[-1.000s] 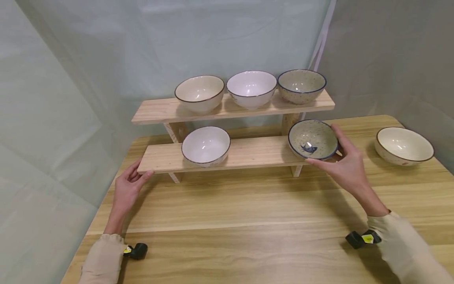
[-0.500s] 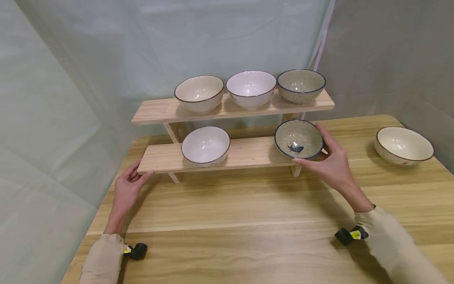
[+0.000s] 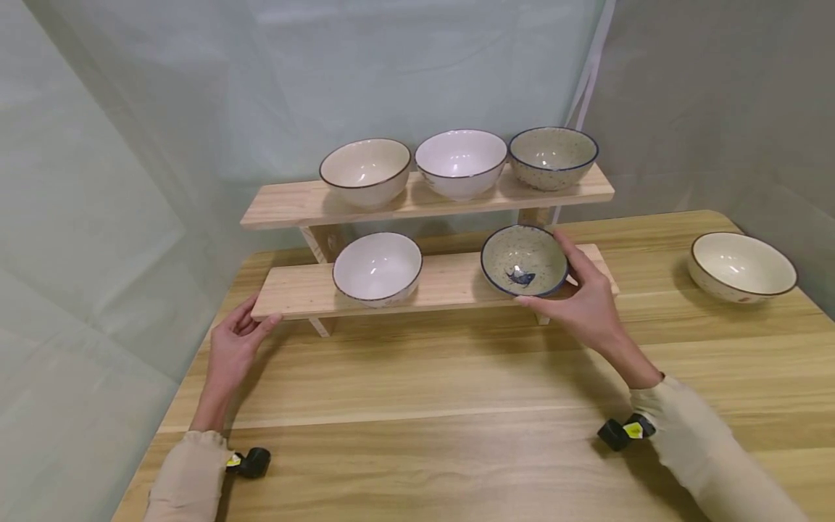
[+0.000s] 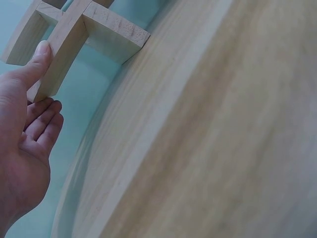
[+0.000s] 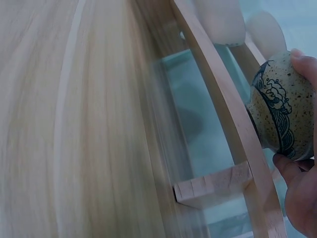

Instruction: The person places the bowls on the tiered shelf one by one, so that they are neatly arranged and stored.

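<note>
Speckled bowl [image 3: 524, 260] sits on the lower shelf [image 3: 450, 281], toward its 3 o'clock end, with the right hand [image 3: 583, 301] curled round its 3 o'clock side, thumb at the near rim and fingers behind. Whether its foot rests fully on the board or is slightly lifted I cannot tell; it looks tilted a little toward the camera. The left hand [image 3: 233, 346] holds nothing: its thumb [image 4: 37, 59] lies along the shelf's 9 o'clock end, the other fingers relaxed just below the edge. As a judgement, the main risk is the bowl sliding off the narrow plank's front edge, since glazed ceramic on smooth planed wood has little grip and the grasp covers one side only; a knock could also shift the light rack, which the left hand seems to steady. A white bowl [image 3: 377, 268] stands at 9 o'clock of the speckled one, well apart. The wrist view shows the speckled bowl's outside [image 5: 282, 106]: rounded, glossy, sandy glaze with dark flecks and a blue wave pattern; inside is a small blue fish mark. Three more round bowls line the upper shelf [image 3: 293, 206], and a cream bowl [image 3: 742, 265] stands on the pale, grained table [image 3: 457, 406] at 3 o'clock.
</note>
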